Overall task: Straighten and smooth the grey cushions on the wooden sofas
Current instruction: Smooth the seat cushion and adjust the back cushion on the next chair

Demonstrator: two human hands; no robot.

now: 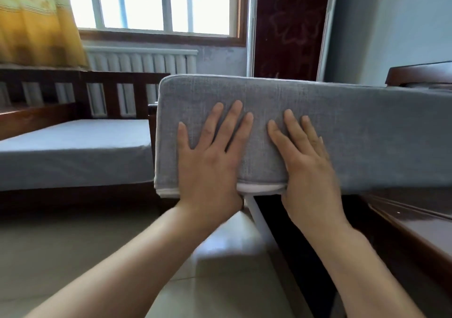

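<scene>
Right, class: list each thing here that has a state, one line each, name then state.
Raised grey cushion: upright on edge, lifted, white underside showing.
Left hand: flat, fingers spread, pressing the cushion.
Right hand: flat, pressing the cushion.
Seat cushion: lying flat on the sofa.
Curtain: drawn aside.

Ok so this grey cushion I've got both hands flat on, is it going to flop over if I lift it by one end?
Probably not much. The grey cushion stands on edge with straight top and corners, so it looks like fairly firm foam. The left hand and right hand press flat without visibly denting it. Its length may still make the far end sag slightly, and the woven cover looks grippy rather than slick.
</scene>
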